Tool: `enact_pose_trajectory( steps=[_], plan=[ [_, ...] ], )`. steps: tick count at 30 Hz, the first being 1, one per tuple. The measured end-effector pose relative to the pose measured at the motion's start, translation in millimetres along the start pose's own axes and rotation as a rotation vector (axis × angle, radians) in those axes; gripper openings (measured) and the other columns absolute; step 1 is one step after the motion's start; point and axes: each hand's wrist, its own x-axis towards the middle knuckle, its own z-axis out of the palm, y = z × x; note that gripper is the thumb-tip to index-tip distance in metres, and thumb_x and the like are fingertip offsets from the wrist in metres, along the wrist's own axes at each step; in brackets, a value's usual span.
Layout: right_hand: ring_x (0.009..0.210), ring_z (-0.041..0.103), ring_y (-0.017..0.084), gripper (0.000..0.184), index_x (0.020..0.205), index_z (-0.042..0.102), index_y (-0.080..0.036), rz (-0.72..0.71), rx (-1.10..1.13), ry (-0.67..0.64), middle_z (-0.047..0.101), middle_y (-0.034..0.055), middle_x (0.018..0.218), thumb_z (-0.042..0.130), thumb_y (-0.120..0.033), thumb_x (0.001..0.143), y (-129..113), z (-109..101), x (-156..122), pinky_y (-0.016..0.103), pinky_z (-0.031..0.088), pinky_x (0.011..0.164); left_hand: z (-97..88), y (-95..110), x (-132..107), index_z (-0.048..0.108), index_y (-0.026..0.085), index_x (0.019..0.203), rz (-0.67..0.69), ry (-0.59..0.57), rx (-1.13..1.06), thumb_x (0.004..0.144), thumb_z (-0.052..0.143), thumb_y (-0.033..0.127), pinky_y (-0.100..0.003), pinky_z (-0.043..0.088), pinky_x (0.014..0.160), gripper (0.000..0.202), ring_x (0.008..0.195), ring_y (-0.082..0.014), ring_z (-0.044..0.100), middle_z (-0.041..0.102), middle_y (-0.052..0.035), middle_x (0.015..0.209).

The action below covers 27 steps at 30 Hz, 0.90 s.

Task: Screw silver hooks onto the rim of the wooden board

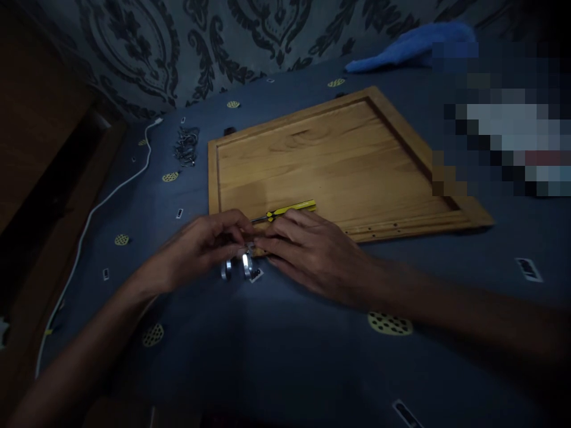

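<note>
My left hand [206,244] and my right hand [307,249] meet at the near left corner of a wooden panel [339,154] lying flat on a blue sheet. Both have their fingers pinched together around small shiny metal hardware [243,261], with two round silver parts showing just below the fingertips. Exactly how the piece is held is hidden by the fingers. A yellow-and-black screwdriver [288,211] lies on the panel just behind my right hand, touching neither hand.
A pile of metal hardware [186,145] lies left of the panel. A white cable [111,196] runs along the sheet's left side. A blue cloth [405,47] sits at the back right. Dark wooden furniture [35,148] borders the left.
</note>
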Motion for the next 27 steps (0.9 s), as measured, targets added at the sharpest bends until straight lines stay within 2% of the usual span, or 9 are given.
enact_pose_trajectory(
  steps=[7, 17, 22, 27],
  plan=[
    [0.092, 0.059, 0.024, 0.028, 0.113, 0.072, -0.01, 0.009, -0.009, -0.021, 0.071, 0.0132, 0.102, 0.046, -0.019, 0.107, 0, -1, -2, 0.039, 0.053, 0.077, -2.2, -4, 1, 0.065, 0.019, 0.111, -0.019, -0.035, -0.05, 0.092, 0.067, 0.028, -0.025, 0.048, 0.067, 0.021, 0.077, -0.0149, 0.065, 0.072, -0.0008, 0.085],
    [0.094, 0.058, 0.025, 0.028, 0.115, 0.071, -0.011, 0.034, 0.01, -0.049, 0.07, 0.0128, 0.103, 0.046, -0.019, 0.107, -2, -2, -1, 0.04, 0.053, 0.08, -8.0, -9, 6, 0.058, 0.019, 0.117, -0.079, -0.124, -0.23, 0.086, 0.072, 0.023, -0.024, 0.048, 0.065, 0.035, 0.074, -0.0132, 0.064, 0.069, 0.0012, 0.082],
    [0.097, 0.059, 0.025, 0.027, 0.116, 0.071, -0.011, 0.034, 0.019, -0.053, 0.071, 0.013, 0.108, 0.046, -0.019, 0.107, -1, -1, -2, 0.041, 0.054, 0.082, -11.6, -6, 9, 0.058, 0.019, 0.117, -0.105, -0.156, -0.273, 0.083, 0.075, 0.021, -0.023, 0.047, 0.063, 0.037, 0.071, -0.012, 0.063, 0.069, 0.0022, 0.08],
    [0.095, 0.059, 0.025, 0.026, 0.115, 0.071, -0.012, 0.029, 0.001, -0.063, 0.071, 0.0122, 0.105, 0.047, -0.018, 0.107, -1, -1, -2, 0.04, 0.052, 0.081, -14.5, -5, 14, 0.058, 0.019, 0.116, -0.127, -0.197, -0.331, 0.081, 0.077, 0.017, -0.022, 0.048, 0.063, 0.04, 0.069, -0.0116, 0.063, 0.069, 0.0038, 0.077]
  ],
)
